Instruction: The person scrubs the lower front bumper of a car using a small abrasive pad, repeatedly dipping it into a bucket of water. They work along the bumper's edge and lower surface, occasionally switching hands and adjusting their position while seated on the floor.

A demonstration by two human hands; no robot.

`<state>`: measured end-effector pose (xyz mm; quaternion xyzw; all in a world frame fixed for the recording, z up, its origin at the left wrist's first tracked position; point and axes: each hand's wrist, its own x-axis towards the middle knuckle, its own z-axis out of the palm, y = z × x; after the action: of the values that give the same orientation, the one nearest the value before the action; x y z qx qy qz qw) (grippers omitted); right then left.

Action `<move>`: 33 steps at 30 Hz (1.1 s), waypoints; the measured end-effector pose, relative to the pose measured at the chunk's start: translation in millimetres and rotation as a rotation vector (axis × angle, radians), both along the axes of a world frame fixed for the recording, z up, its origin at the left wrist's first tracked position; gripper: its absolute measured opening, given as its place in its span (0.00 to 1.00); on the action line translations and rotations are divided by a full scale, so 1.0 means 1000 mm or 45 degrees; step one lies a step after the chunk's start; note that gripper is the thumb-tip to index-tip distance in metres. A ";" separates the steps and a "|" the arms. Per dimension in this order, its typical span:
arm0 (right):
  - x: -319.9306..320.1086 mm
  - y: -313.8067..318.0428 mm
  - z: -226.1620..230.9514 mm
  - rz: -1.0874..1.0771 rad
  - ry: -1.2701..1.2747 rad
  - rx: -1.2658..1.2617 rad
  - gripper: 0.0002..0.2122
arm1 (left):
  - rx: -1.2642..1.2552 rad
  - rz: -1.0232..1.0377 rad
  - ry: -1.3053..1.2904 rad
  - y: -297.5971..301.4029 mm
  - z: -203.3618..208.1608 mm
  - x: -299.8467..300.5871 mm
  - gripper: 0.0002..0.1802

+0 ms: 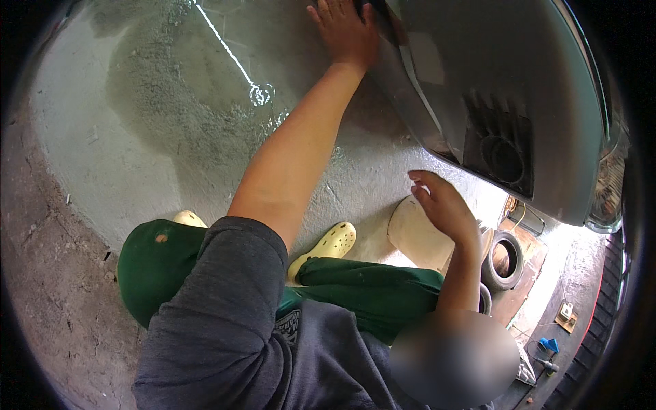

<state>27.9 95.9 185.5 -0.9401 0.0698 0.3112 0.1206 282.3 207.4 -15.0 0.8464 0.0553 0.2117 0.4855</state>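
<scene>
A dark grey car bumper [471, 61] fills the upper right, with a round fog light [502, 156] set in a black slatted recess. At the top of the view my left hand [348, 37] lies by the bumper's left edge, fingers spread; it appears to touch the edge, and some fingertips run out of the picture. My right hand [443, 205] hangs below the bumper, apart from it. Its fingers are loosely bent, the thumb stands off, and nothing shows in it. A blurred patch hides my right upper arm.
Wet concrete floor [205, 102] with a bright light reflection lies to the left. Below my right hand stands a beige rounded panel [413, 232]. Tyres [503, 260] lie at right, near a blue object [549, 344]. My yellow clog [328, 247] is on the floor.
</scene>
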 end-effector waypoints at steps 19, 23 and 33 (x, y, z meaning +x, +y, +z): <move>-0.021 -0.001 -0.004 0.023 0.071 -0.001 0.16 | -1.169 0.061 0.146 -0.035 0.011 -0.045 0.44; -0.007 0.014 -0.002 -0.008 0.084 0.087 0.17 | -1.585 -0.070 0.438 -0.071 0.033 -0.127 0.45; -0.012 0.011 0.002 -0.008 0.080 -0.019 0.16 | -1.507 -0.026 0.346 -0.054 0.009 -0.073 0.47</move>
<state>16.3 107.3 187.6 -0.9305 0.0788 0.3397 0.1124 209.0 153.7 -5.9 0.4527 0.2169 0.0304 0.8644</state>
